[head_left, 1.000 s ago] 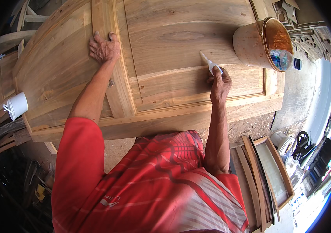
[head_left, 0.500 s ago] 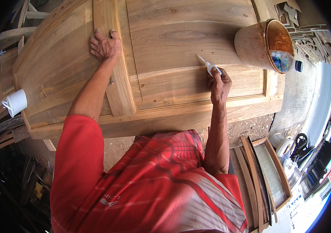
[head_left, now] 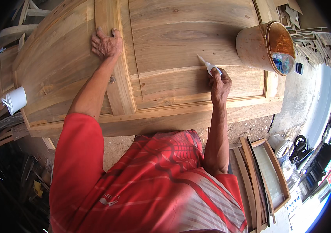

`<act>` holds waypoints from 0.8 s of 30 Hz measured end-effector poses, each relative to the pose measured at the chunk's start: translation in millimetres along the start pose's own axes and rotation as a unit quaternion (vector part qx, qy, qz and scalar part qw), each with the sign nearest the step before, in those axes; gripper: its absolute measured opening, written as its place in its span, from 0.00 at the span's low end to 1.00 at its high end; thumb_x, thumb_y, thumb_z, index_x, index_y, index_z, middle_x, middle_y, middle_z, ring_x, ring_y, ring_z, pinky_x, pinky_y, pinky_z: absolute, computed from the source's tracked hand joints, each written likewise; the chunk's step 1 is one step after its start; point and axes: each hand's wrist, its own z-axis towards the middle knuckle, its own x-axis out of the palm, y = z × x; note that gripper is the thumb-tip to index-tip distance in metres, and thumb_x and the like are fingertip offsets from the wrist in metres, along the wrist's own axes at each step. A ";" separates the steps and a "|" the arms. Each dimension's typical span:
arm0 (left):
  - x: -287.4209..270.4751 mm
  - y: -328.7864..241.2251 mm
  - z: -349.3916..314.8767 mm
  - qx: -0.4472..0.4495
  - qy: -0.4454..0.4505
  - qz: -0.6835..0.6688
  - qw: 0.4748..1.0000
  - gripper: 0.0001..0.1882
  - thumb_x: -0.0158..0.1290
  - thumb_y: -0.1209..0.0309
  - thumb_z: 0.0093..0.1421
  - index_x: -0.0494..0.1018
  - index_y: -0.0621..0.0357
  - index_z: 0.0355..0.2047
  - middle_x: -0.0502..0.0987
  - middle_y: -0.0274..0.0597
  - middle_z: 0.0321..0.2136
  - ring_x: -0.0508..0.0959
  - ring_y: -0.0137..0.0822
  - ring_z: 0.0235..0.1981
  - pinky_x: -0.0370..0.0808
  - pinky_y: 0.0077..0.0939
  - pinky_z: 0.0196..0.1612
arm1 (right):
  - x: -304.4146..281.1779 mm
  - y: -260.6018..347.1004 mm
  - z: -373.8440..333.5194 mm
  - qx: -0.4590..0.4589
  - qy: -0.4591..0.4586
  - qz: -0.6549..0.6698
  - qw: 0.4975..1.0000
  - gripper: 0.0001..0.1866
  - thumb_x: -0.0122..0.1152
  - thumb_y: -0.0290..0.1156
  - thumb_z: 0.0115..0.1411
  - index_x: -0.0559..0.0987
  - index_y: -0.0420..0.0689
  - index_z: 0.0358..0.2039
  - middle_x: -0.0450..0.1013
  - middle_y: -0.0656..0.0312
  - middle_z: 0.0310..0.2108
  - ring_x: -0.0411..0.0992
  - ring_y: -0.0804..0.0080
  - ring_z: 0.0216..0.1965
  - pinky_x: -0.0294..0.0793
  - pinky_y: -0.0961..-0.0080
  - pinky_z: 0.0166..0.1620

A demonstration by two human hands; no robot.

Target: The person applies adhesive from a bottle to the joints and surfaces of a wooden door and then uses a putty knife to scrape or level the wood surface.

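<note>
Glue tube point(head_left: 208, 66) sits clenched in my right hand point(head_left: 220, 83), nozzle on the door point(head_left: 181, 50) panel seam; left hand point(head_left: 105, 43) lies flat, open. I fear oversqueezing smears the wood, or my elbow nudges the bucket point(head_left: 264, 46).

door point(head_left: 181, 35): golden-brown, streaked grain
tube point(head_left: 210, 67): white
bucket point(head_left: 260, 48): rusty orange
cup point(head_left: 16, 99): white
shirt point(head_left: 146, 186): red, grey-white stripes
</note>
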 end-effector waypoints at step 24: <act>0.2 0.4 -0.2 0.000 0.004 0.007 1.000 0.46 0.48 0.41 0.65 0.54 0.57 0.74 0.54 0.57 0.72 0.53 0.55 0.73 0.47 0.54 0.73 | 14.4 2.6 0.8 -0.023 0.004 0.049 0.999 0.19 0.70 0.44 0.66 0.85 0.37 0.40 0.68 0.73 0.20 0.63 0.87 0.20 0.60 0.85 0.23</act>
